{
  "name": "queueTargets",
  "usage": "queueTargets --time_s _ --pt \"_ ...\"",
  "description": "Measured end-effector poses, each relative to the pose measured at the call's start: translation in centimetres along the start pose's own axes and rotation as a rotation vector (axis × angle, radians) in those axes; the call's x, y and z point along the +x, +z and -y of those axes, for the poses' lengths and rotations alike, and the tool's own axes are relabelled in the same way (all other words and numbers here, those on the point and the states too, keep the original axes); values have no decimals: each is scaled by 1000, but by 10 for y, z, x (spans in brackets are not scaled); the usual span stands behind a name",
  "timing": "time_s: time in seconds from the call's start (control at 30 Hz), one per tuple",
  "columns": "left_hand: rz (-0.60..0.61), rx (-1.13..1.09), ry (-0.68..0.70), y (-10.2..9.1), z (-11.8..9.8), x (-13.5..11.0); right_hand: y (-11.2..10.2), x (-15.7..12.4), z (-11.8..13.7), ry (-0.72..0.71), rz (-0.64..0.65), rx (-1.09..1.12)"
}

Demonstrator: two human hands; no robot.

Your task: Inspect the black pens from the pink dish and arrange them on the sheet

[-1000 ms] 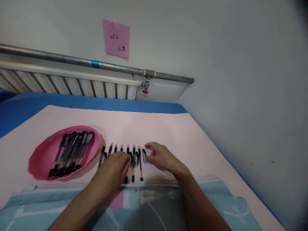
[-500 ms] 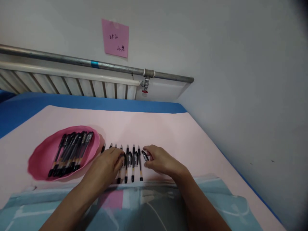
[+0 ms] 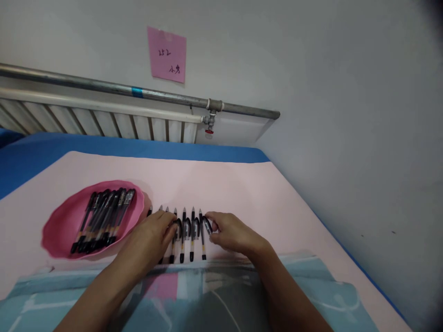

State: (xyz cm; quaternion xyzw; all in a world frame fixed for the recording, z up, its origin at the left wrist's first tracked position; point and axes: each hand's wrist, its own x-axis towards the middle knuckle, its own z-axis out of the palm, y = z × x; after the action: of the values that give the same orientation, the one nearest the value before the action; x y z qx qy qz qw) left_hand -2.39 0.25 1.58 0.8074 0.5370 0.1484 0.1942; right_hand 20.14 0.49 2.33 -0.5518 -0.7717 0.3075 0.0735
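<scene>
A row of uncapped black gel pens (image 3: pixel 192 242) lies on the pink tabletop, tips pointing away from me. Loose pen caps (image 3: pixel 187 228) rest among them. My right hand (image 3: pixel 230 231) pinches a black, clear-sided pen cap (image 3: pixel 207 226) between thumb and fingers, tilted beside the rightmost pen (image 3: pixel 202 242). Over the left part of the row, my left hand (image 3: pixel 155 234) has its fingers curled and closed at another pen cap (image 3: pixel 178 229). It covers the middles of several pens, whose tips show beyond the knuckles.
Left of the row stands a pink oval dish (image 3: pixel 57 230) holding several capped black pens (image 3: pixel 104 221). A blue patterned cloth (image 3: pixel 65 295) lies along the near edge. Behind the table are a radiator (image 3: pixel 117 124) and a metal pipe (image 3: pixel 173 97); a wall (image 3: pixel 346 138) runs along the right.
My right hand has brought the cap slightly left, closer to the rightmost pen. The left hand has barely moved, and the view has shifted very slightly.
</scene>
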Motion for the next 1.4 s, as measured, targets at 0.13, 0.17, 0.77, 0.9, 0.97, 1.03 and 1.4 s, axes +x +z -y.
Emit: queueTargets --time_s 0.13,0.17,0.77,0.9,0.97,1.03,1.4 --pt "9 9 -6 0 0 0 4 1 0 -7 -28 26" --pt "9 7 -8 0 0 0 4 1 1 -12 -35 28" --pt "-61 -44 -86 -14 -4 0 3 1 -5 76 -12 131" --pt "-277 -45 -261 -43 16 -3 4 8 -21 159 -154 72" --pt "-375 53 -415 -58 34 -6 5 12 -26 189 -211 67" --pt "-375 160 -574 -69 53 -9 6 14 -27 200 -216 63" --pt "-210 279 -681 -61 77 -7 8 15 -23 180 -225 -5"
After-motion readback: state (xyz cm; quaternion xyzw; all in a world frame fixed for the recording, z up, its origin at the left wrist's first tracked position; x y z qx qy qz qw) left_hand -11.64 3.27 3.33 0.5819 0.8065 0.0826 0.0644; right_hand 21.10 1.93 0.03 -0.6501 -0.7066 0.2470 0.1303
